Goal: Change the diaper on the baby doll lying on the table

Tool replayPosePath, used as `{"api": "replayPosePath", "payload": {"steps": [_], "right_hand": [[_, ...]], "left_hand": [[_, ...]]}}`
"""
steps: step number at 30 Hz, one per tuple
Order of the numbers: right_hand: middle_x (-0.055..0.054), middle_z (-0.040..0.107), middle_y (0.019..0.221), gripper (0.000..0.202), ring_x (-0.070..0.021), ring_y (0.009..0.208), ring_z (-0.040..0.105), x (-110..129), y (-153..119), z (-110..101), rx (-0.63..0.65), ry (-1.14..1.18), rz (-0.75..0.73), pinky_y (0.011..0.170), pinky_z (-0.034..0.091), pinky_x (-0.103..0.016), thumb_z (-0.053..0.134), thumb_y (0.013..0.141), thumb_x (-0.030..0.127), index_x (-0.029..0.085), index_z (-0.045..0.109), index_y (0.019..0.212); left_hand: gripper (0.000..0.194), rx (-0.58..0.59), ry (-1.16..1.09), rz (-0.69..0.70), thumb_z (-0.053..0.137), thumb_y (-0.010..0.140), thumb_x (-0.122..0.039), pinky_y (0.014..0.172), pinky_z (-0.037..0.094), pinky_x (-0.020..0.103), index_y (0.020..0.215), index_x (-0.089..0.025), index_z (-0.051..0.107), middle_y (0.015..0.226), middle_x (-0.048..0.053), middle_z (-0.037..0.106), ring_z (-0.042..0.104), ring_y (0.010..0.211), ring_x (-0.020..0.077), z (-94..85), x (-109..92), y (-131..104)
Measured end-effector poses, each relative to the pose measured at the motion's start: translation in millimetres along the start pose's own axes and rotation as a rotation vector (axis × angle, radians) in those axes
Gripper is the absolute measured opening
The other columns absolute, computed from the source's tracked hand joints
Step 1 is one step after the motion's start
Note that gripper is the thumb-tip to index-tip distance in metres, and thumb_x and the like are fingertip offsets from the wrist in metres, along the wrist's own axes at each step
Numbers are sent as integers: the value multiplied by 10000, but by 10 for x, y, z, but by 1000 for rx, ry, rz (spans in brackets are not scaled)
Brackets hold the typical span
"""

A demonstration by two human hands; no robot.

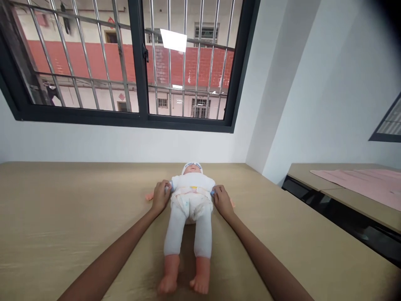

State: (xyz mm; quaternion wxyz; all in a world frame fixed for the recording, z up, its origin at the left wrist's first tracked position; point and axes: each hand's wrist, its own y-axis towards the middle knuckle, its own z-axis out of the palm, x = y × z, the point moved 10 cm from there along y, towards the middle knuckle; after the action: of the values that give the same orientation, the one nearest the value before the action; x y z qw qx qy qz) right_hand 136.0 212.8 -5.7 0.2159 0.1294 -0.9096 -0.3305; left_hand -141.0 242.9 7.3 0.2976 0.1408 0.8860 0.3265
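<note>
A baby doll (194, 182) lies on its back on the tan tabletop, feet toward me. It has a white cap (193, 165), a white short-sleeved top, a diaper (191, 203) over its hips and white fabric on its legs, with bare feet. My left hand (162, 195) is closed around the doll's arm at the left, beside a light blue sleeve cuff. Around the other arm, near a blue cuff, my right hand (223, 199) is curled in the same way. Parts of the doll's hands show beyond my hands; my fingertips are partly hidden.
The tan tabletop (78, 196) reaches to a white wall below a dark-framed window (144, 119) with metal bars. To the right, past a dark gap, stands another table (300, 171) with a pink cloth (366, 182) on it.
</note>
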Motion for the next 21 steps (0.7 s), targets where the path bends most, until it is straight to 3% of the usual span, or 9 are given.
{"api": "replayPosePath", "payload": {"steps": [7, 13, 15, 21], "right_hand": [[-62, 562, 1046, 216, -194, 975, 494, -183, -289, -318, 82, -273, -53, 811, 339, -300, 412, 821, 87, 195, 555, 942], [-56, 593, 1020, 173, -209, 1002, 484, -339, -469, -620, 134, -453, -97, 878, 314, -343, 450, 840, 122, 215, 579, 906], [-65, 591, 1021, 154, -219, 1008, 480, -320, -497, -711, 141, -498, -120, 904, 306, -362, 464, 851, 162, 218, 588, 924], [-87, 593, 1009, 220, -237, 1002, 484, -228, -641, -947, 133, -596, -159, 980, 260, -409, 436, 855, 133, 233, 609, 946]], "left_hand": [[136, 27, 119, -95, 348, 843, -259, 728, 367, 339, 803, -200, 464, 788, 42, 559, 492, 828, 225, -274, 261, -117], [117, 26, 188, -148, 340, 824, -264, 651, 342, 319, 804, -201, 437, 763, 55, 532, 474, 787, 240, -637, 476, -292], [141, 32, 202, -108, 330, 832, -280, 659, 343, 319, 811, -200, 444, 769, 53, 530, 472, 791, 236, -703, 420, -343], [217, 72, 182, 83, 276, 861, -278, 699, 355, 328, 829, -184, 470, 795, 61, 532, 462, 796, 224, -882, -33, -539]]}}
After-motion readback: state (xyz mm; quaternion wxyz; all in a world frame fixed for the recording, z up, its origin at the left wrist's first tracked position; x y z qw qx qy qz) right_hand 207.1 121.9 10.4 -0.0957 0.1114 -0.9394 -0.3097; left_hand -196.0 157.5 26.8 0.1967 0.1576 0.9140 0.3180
